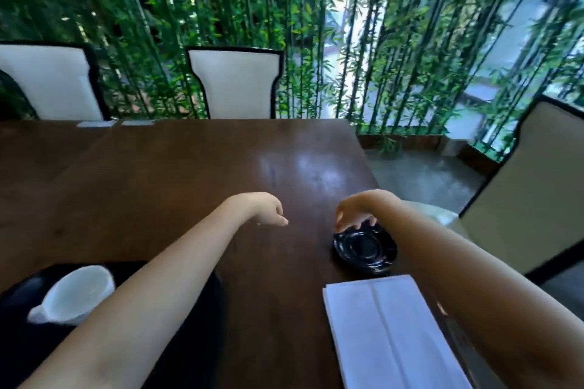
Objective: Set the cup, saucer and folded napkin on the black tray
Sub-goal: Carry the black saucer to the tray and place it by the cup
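Observation:
A white cup lies tilted on the black tray at the lower left, partly behind my left forearm. A black saucer sits on the dark wooden table near its right edge. My right hand hovers over the saucer's far rim with fingers spread and curled down, fingertips at or just above the rim. My left hand hangs above the bare table middle, fingers loosely curled, holding nothing. A folded white napkin lies on the table in front of the saucer, at the lower right.
The dark wooden table reaches far ahead, with two white slips at its far edge. White chairs stand behind it and a beige chair at the right. Bamboo fills the background.

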A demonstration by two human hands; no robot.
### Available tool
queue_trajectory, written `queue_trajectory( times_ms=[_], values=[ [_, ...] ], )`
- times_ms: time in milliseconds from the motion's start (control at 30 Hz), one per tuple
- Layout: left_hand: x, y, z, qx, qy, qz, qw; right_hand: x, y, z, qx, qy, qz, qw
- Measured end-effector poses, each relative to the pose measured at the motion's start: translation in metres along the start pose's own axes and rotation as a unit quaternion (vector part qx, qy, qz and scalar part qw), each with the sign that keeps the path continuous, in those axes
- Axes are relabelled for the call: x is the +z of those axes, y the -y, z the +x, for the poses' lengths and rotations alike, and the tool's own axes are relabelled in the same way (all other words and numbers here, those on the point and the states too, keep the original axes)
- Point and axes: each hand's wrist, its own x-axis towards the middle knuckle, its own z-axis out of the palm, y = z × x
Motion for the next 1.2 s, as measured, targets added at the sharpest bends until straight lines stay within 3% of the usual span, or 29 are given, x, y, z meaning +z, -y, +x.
queue_trajectory(
  times_ms=[200, 467, 1200],
  values=[
    [-0.008, -0.082, 0.050, 0.032, -0.034, 0.023, 0.999, 0.011, -0.092, -0.009, 0.014, -0.026, 0.034, 0.999],
    [-0.009, -0.130, 0.086, 0.037, -0.084, -0.048, 0.995, 0.013, -0.169, -0.004, -0.017, -0.103, 0.065, 0.992],
    [0.073, -0.098, 0.134, 0.024, -0.064, -0.164, 0.984, 0.116, -0.189, 0.071, -0.035, -0.111, 0.269, 0.956]
  ],
)
